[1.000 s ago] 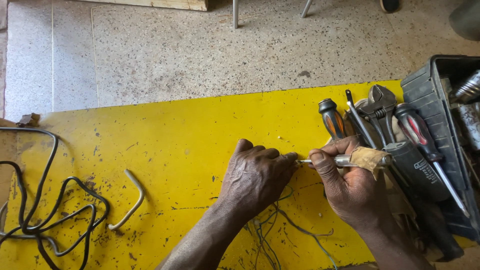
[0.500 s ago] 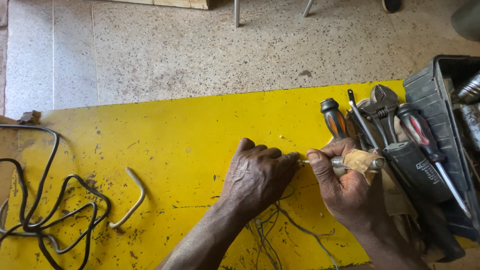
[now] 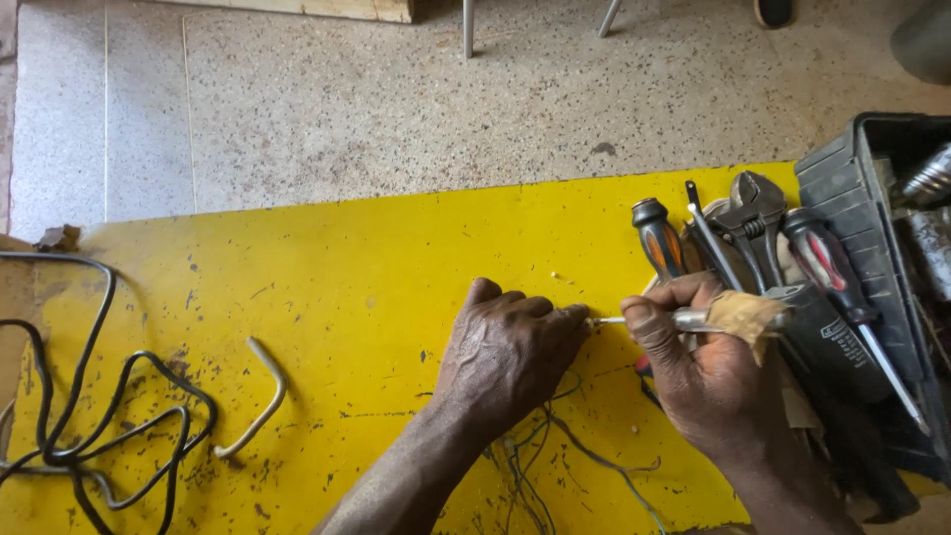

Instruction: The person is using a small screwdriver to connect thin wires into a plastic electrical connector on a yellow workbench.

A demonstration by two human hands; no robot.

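1. While the left hand (image 3: 510, 352) lies knuckles-up on the scratched yellow board (image 3: 327, 277), its fingers are curled closed over something small; what it pinches is hidden under the hand, so I cannot tell exactly what it is.
2. The right hand (image 3: 703, 381) is closed around a slim metal tool with a tan cloth-wrapped handle (image 3: 738, 315). The bare metal tip (image 3: 604, 320) points left and meets the left fingertips.
3. A bundle of thin grey and green wires (image 3: 555, 456) runs out from under the left hand toward the near edge of the board, so the piece being worked on is probably the end of one of these wires.
4. To do this step well, I think the left hand should keep the wire end pressed flat to the board, and the tip should move in short, light strokes away from the fingers, because it sits very close to them.
5. Just beyond the right hand lie an orange-and-black screwdriver (image 3: 659, 238), a grey adjustable wrench (image 3: 758, 213) and a red-and-black screwdriver (image 3: 827, 267), beside a dark plastic toolbox (image 3: 852, 183).
6. Well apart on the left lie a bent pale wire piece (image 3: 260, 401) and a tangled black cable (image 3: 89, 426).
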